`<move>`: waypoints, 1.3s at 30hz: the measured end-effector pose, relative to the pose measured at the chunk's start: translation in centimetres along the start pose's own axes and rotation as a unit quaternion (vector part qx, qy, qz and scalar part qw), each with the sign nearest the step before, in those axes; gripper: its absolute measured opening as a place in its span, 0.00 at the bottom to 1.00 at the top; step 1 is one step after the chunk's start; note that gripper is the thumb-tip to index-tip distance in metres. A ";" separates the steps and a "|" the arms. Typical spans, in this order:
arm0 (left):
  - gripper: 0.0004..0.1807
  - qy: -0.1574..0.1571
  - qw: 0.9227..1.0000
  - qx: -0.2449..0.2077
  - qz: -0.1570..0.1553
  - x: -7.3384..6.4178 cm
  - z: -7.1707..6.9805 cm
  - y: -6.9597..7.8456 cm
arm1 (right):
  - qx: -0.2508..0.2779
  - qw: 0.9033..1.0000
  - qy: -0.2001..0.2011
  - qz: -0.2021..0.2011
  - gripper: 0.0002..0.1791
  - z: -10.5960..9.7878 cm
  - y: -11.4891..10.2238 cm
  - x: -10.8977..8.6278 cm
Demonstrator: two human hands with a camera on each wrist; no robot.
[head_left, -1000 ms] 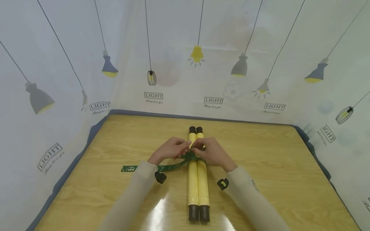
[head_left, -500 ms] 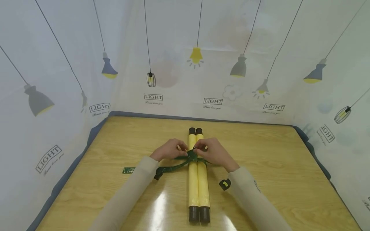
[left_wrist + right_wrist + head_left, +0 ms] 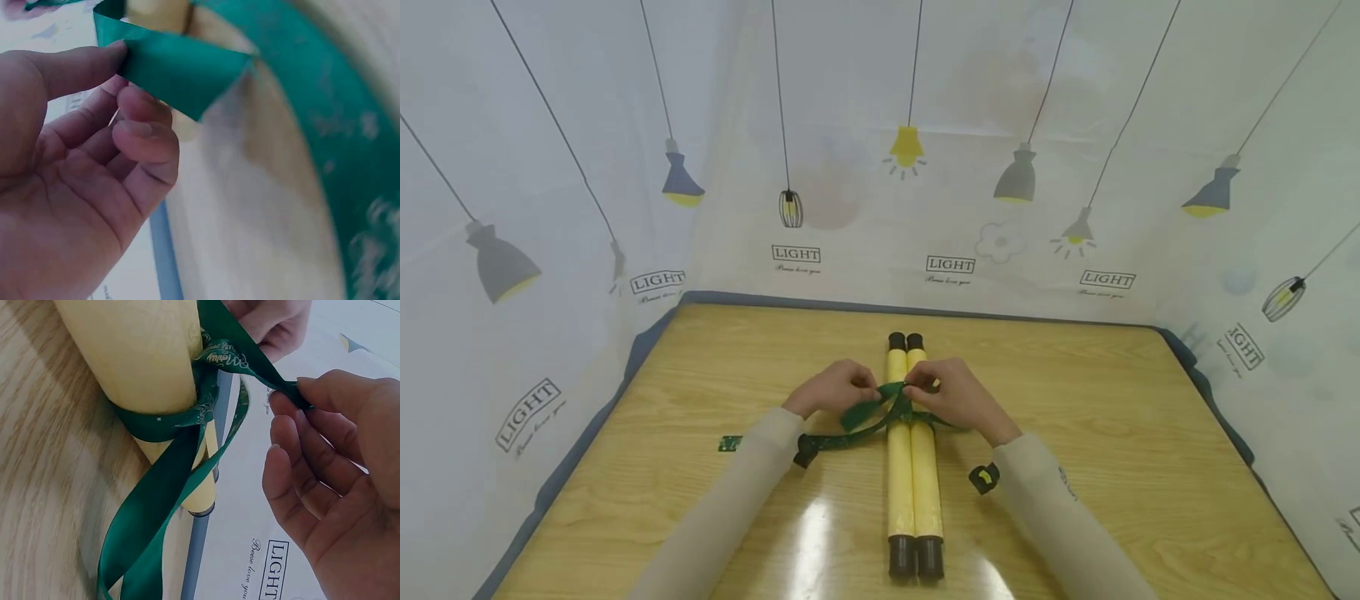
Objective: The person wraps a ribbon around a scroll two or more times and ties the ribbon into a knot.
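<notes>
Two long pale-yellow tubes [image 3: 914, 483] with dark brown end caps lie side by side on the table. A green ribbon [image 3: 156, 428] with white lettering wraps round their middle, crossing on top. My left hand [image 3: 841, 388] pinches a stretch of ribbon between thumb and forefinger, left of the tubes, and a short flat tail [image 3: 184, 75] sticks out past the fingers. Over the tubes, my right hand [image 3: 953, 396] pinches a folded part of the ribbon between thumb and fingertip. In the right wrist view, ribbon loops [image 3: 140, 512] hang below the wrap.
A long ribbon tail [image 3: 730, 443] runs left across the wooden table [image 3: 1075, 400], partly behind the left sleeve. Black wrist cameras hang at both cuffs, the right one [image 3: 984, 478] in plain sight. Pale cloth walls [image 3: 865, 275] printed with lamps surround the table on several sides.
My left hand has drawn left from the knot with ribbon stretched behind it, and a green tail now shows below it. The right hand holds its pinch, nearly still.
</notes>
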State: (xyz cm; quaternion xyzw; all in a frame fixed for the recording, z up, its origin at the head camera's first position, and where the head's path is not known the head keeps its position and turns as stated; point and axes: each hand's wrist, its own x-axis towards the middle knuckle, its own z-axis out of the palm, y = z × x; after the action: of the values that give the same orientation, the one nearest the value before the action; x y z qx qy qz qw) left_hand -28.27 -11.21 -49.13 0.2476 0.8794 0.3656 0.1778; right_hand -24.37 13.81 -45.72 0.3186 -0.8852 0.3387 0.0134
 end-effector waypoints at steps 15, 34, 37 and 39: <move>0.18 -0.051 0.973 -0.217 -0.064 -4.8 -0.3 2.7 | -0.015 1.000 0.018 0.004 0.04 -0.1 0.3 0.3; 0.17 -0.076 0.908 -0.404 -0.083 -5.6 9.8 9.1 | -0.003 1.000 0.000 -0.021 0.04 -0.4 0.1 0.6; 0.17 -0.080 0.911 -0.397 -0.084 -5.1 10.4 9.5 | -0.005 1.000 0.004 -0.030 0.03 -0.7 0.1 0.6; 0.16 -0.080 0.917 -0.382 -0.085 -4.8 10.6 9.8 | -0.009 0.999 0.007 -0.034 0.03 -1.0 0.1 0.7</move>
State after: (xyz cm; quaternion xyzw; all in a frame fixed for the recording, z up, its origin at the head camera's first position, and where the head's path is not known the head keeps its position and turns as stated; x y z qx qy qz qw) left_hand -16.18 -2.06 -48.44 0.1136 0.6733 0.6362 0.3592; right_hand -25.17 14.09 -44.80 0.3456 -0.8769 0.3325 0.0340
